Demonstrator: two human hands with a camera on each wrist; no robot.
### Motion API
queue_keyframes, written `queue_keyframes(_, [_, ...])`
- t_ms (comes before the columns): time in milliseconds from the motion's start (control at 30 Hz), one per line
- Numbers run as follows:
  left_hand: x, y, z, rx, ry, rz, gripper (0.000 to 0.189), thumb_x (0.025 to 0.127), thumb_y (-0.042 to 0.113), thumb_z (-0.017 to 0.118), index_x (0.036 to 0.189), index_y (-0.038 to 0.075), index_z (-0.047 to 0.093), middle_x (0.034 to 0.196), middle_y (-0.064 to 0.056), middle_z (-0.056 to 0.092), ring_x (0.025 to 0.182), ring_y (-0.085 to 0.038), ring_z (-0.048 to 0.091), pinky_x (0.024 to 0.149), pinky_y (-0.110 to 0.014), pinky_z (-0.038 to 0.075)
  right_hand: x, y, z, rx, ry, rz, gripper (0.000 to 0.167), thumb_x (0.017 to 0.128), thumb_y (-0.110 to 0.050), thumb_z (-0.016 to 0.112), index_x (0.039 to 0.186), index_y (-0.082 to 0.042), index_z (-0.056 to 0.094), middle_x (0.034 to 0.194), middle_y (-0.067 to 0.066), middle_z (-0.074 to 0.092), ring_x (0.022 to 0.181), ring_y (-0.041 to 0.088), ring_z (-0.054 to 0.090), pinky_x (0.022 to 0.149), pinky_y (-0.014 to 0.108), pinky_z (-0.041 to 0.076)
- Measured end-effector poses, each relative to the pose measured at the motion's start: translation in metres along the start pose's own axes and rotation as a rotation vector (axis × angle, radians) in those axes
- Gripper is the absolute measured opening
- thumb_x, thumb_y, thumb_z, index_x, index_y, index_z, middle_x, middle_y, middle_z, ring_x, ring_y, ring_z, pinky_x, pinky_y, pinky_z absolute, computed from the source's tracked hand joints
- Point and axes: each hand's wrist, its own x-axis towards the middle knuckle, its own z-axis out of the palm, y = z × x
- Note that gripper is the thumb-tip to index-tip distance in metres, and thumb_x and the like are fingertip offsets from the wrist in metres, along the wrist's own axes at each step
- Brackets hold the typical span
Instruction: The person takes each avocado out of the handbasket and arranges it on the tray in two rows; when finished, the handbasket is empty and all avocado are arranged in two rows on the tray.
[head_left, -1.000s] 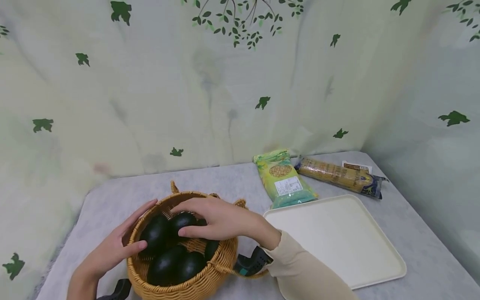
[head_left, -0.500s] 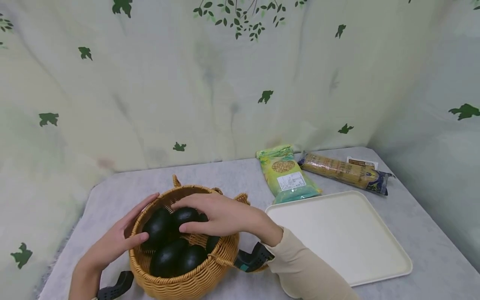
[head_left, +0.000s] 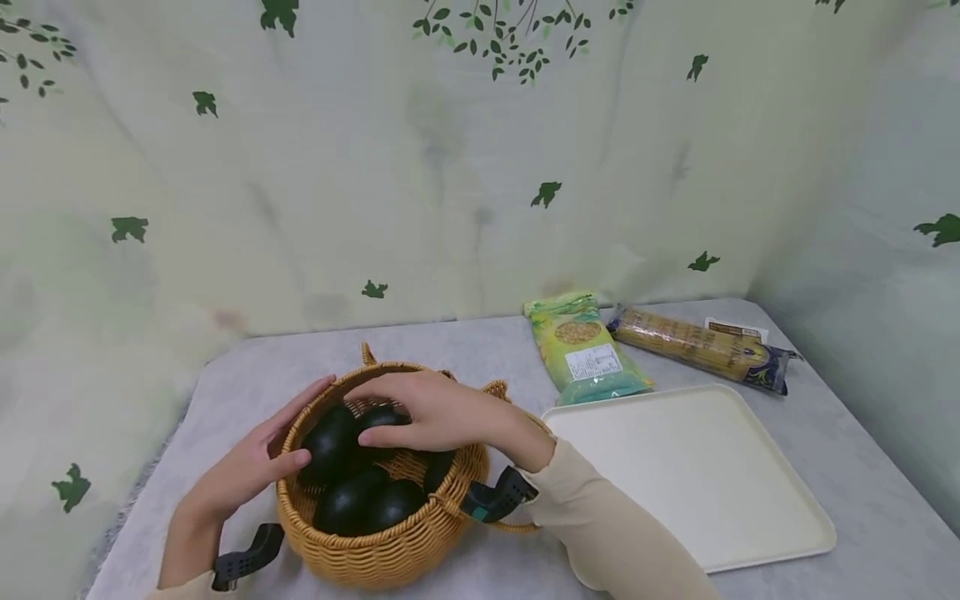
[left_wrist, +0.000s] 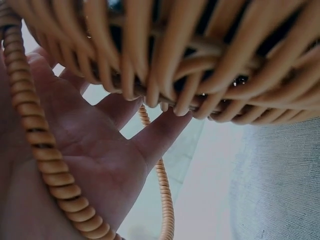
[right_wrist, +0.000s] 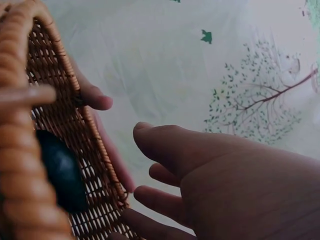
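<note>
Barely changed, kept the wicker basket (head_left: 378,560) gripped by the left hand (head_left: 258,462) and the right hand (head_left: 435,412) spread over a dark oval piece (head_left: 384,416), seemingly advancing little.

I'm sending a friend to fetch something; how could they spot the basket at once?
On the grey table, look left of the white tray. There sits a tan basket, the left hand on its rim, the right hand over its opening. Unlike the tray and green bag, it is woven and holds dark oval things.
</note>
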Motion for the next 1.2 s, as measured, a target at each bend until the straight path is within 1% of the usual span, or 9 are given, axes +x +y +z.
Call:
queue_keyframes(100, [0.001,-0.001,0.001,0.007,-0.006,0.019,0.071,0.104,0.036,0.056,0.166,0.034,0.021,0.170,0.007,0.027,0.142,0.013,0.031,0.100,-0.022,0.045,0.007,0.001,0.001,-0.008,-0.031,0.009,0.053,0.102,-0.036,0.064,0.149,-0.012,0.055,0.145,0.001,0.061,0.122,0.005,0.061,0.095,0.015,0.047])
queue_keyframes(200, [-0.001,-0.003,0.001,0.006,0.000,0.027,0.071,0.104,0.044,0.054,0.166,0.034,0.021,0.170,0.006,0.027,0.142,0.012,0.032,0.100,-0.022,0.045,0.017,0.001,0.001,-0.028,-0.093,0.011,0.052,0.102,-0.037,0.064,0.147,-0.013,0.056,0.145,0.000,0.061,0.127,0.007,0.060,0.099,0.015,0.045])
queue_keyframes(367, [-0.004,-0.004,-0.001,0.007,0.009,0.029,0.071,0.104,0.049,0.053,0.166,0.034,0.021,0.170,0.007,0.027,0.141,0.013,0.033,0.098,-0.022,0.047,0.036,0.003,0.000,-0.070,-0.196,0.013,0.049,0.102,-0.036,0.064,0.145,-0.013,0.059,0.142,0.001,0.063,0.126,0.013,0.061,0.101,0.018,0.044])
queue_keyframes(433, [-0.005,-0.004,-0.001,0.007,0.005,0.028,0.071,0.104,0.049,0.052,0.166,0.034,0.021,0.170,0.007,0.026,0.141,0.012,0.033,0.098,-0.023,0.047,0.044,0.004,0.001,-0.078,-0.223,0.025,0.049,0.102,-0.037,0.064,0.145,-0.014,0.059,0.142,0.000,0.063,0.124,0.012,0.061,0.101,0.017,0.043])
queue_keyframes(567, [-0.005,-0.002,0.000,0.023,-0.007,0.036,0.069,0.106,0.046,0.051,0.166,0.034,0.020,0.171,0.006,0.024,0.143,0.011,0.030,0.101,-0.024,0.044,0.053,0.010,0.009,-0.080,-0.239,0.057,0.050,0.101,-0.038,0.064,0.145,-0.015,0.059,0.142,-0.001,0.063,0.123,0.011,0.061,0.101,0.017,0.043])
queue_keyframes(700, [-0.005,0.002,-0.001,0.014,-0.020,0.045,0.069,0.106,0.044,0.052,0.166,0.034,0.019,0.170,0.007,0.024,0.143,0.012,0.030,0.100,-0.024,0.046,0.055,0.016,0.015,-0.088,-0.212,0.082,0.050,0.101,-0.038,0.064,0.145,-0.016,0.059,0.142,-0.002,0.062,0.124,0.011,0.061,0.101,0.017,0.043])
queue_keyframes(867, [-0.004,0.004,-0.001,-0.001,-0.010,0.046,0.070,0.105,0.046,0.052,0.166,0.034,0.020,0.169,0.009,0.026,0.141,0.013,0.031,0.097,-0.023,0.047,0.057,0.021,0.018,-0.112,-0.193,0.096,0.051,0.101,-0.040,0.065,0.146,-0.017,0.058,0.145,-0.002,0.060,0.129,0.013,0.059,0.105,0.020,0.042])
queue_keyframes(967, [-0.003,0.007,-0.002,0.007,-0.003,0.030,0.070,0.104,0.045,0.053,0.165,0.035,0.021,0.170,0.009,0.026,0.140,0.014,0.031,0.097,-0.023,0.047,0.058,0.020,0.018,-0.111,-0.209,0.115,0.054,0.100,-0.040,0.065,0.148,-0.017,0.056,0.146,-0.002,0.059,0.130,0.013,0.057,0.107,0.021,0.041])
queue_keyframes(1200, [-0.006,0.006,-0.001,0.005,-0.009,0.005,0.070,0.104,0.038,0.054,0.165,0.036,0.021,0.170,0.008,0.024,0.139,0.016,0.030,0.096,-0.023,0.047,0.056,0.017,0.021,-0.044,-0.253,0.149,0.059,0.100,-0.040,0.066,0.152,-0.018,0.051,0.150,-0.003,0.056,0.134,0.011,0.054,0.109,0.021,0.040])
